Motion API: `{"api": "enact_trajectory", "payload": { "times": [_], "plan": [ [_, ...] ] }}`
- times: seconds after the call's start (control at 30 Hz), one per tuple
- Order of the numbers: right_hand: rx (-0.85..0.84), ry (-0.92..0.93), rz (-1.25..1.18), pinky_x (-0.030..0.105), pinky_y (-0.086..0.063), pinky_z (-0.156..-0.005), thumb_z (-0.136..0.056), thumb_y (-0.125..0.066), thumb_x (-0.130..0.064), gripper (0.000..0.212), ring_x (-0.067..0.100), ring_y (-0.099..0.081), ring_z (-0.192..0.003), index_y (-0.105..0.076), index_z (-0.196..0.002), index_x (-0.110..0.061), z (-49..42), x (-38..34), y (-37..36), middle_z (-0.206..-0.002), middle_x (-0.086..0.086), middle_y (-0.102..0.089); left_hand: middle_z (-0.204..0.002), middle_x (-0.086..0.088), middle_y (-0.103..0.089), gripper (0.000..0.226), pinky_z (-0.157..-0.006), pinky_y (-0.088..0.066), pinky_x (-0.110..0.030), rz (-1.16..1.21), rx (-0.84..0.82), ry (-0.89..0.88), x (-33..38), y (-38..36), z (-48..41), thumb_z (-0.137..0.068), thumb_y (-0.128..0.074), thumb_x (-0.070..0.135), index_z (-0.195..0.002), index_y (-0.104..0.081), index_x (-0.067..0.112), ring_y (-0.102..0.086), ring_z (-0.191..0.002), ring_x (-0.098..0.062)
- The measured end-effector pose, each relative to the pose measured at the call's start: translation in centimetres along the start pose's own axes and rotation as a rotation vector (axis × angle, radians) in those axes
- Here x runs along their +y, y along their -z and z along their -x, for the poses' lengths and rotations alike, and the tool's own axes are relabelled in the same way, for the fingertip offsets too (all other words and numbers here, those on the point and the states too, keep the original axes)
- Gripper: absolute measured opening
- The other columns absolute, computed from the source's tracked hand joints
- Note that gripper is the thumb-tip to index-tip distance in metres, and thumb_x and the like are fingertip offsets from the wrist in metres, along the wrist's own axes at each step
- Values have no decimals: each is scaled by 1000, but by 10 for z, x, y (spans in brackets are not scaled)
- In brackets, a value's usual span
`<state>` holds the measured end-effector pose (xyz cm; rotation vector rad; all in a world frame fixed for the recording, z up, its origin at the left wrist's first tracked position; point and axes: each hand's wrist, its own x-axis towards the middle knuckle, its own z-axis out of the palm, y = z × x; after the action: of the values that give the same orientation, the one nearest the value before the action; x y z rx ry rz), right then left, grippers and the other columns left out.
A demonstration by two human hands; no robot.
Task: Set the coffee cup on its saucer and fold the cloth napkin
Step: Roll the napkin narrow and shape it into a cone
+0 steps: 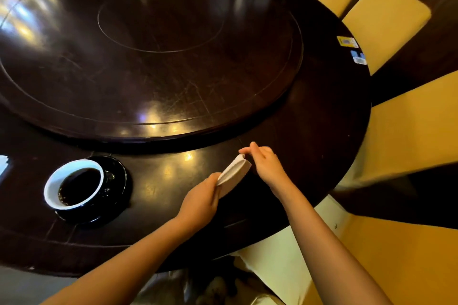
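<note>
Napkin (234,173): held between both hands above the table's near rim, to the right of the cup; whether its lower edge touches the wood cannot be told.
Left hand (202,202): closed on the napkin's near end, which is gripped between thumb and fingers.
Right hand (266,164): the napkin's far end is pinched at the fingertips (244,151), the rest of the hand being raised behind it.
Napkin relative to grip: the cloth is stretched slantwise from the left hand up to the right fingertips, its middle unsupported.
Napkin look: white, already doubled into a narrow strip, with layered edges seen along the upper side and a rounded fold at the far end.
Cup (74,184): seated on the saucer, upright, white inside, dark outside, filled with dark coffee; the handle is turned to the right.
Saucer (119,181): black, glossy, laid on the table's outer ring, well left of the hands.
Table (322,131): round, dark, polished, with a raised turntable (148,57) in its middle.
Chairs (386,22): yellow, ranged along the right side.
</note>
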<state>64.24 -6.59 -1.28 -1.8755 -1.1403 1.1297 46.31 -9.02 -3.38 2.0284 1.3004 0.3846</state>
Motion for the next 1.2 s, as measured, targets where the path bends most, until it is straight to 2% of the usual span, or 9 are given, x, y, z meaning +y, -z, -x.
{"api": "enact_trajectory", "payload": {
  "times": [0.07, 0.2, 0.37, 0.43, 0.53, 0.67, 0.87, 1.07, 1.2],
  "plan": [
    [36, 140, -60, 8, -31, -89, -100, -29, -36, 49, 4, -45, -102, -72, -93, -13, 9, -6, 0, -104, -4, -51, -111, -4, -62, 29, -73, -44, -32, 47, -50, -26, 7, 9, -3, -96, -40, 18, -124, -46, 18, -58, -95, -22],
    [165, 290, -201, 22, -43, -66, -89, -37, -43, 42, 7, -55, -65, -58, -66, -16, 17, -14, -8, -66, -2, -57, -97, 2, -59, 20, -73, -43, -25, 275, -114, -43, 32, 21, -1, -95, -43, 15, -112, -50, 21, -56, -85, -13],
    [249, 428, -132, 25, -38, -54, -84, -37, -53, 53, 9, -45, -52, -48, -60, -7, 21, -26, -12, -53, 6, -48, -96, 3, -62, 18, -69, -44, -21, 381, -60, 0, 50, 23, 7, -94, -46, 21, -111, -52, 23, -56, -80, -6],
    [259, 429, -92, 34, -36, -50, -83, -39, -56, 64, 21, -40, -49, -44, -59, 3, 22, -26, -14, -52, 18, -45, -89, 6, -61, 21, -64, -44, -20, 317, -17, -3, 51, 24, 10, -93, -48, 30, -113, -50, 23, -59, -77, -10],
    [305, 393, -54, 29, -29, -47, -86, -49, -51, 61, 11, -30, -46, -34, -49, -4, 23, -29, -15, -46, 6, -33, -73, 11, -55, 12, -55, -38, -14, 197, 6, -21, 49, 27, 11, -93, -47, 34, -97, -50, 23, -57, -66, -12],
    [322, 334, -1, 31, -28, -49, -90, -52, -41, 58, 9, -28, -45, -28, -42, -19, 24, -36, -11, -44, 0, -29, -66, 0, -56, 28, -58, -40, -32, 144, -9, -71, 41, 33, 11, -93, -46, 35, -85, -56, 10, -54, -61, -19],
    [183, 153, 2, 33, -37, -56, -90, -40, -51, 70, 18, -43, -52, -46, -53, 7, 26, -45, -7, -51, 10, -44, -60, 6, -49, 35, -54, -37, -32, 148, -60, -109, 33, 38, 13, -94, -41, 40, -78, -56, 13, -47, -56, -13],
    [-240, 260, -230, 16, -48, -75, -93, -49, -23, 19, 2, -63, -84, -68, -90, -20, 46, -44, 23, -85, -9, -69, -57, 12, -51, 24, -48, -34, -10, 445, -86, -60, 22, 45, 21, -93, -45, 33, -73, -53, 24, -48, -50, -2],
    [-350, 270, -256, 17, -49, -75, -81, -63, -18, 16, 7, -63, -88, -68, -96, -19, 55, -49, 29, -90, -6, -69, -61, 18, -54, 30, -51, -35, -12, 490, -99, -87, 20, 46, 21, -83, -40, 52, -73, -54, 28, -48, -54, 0]
  ]
}}
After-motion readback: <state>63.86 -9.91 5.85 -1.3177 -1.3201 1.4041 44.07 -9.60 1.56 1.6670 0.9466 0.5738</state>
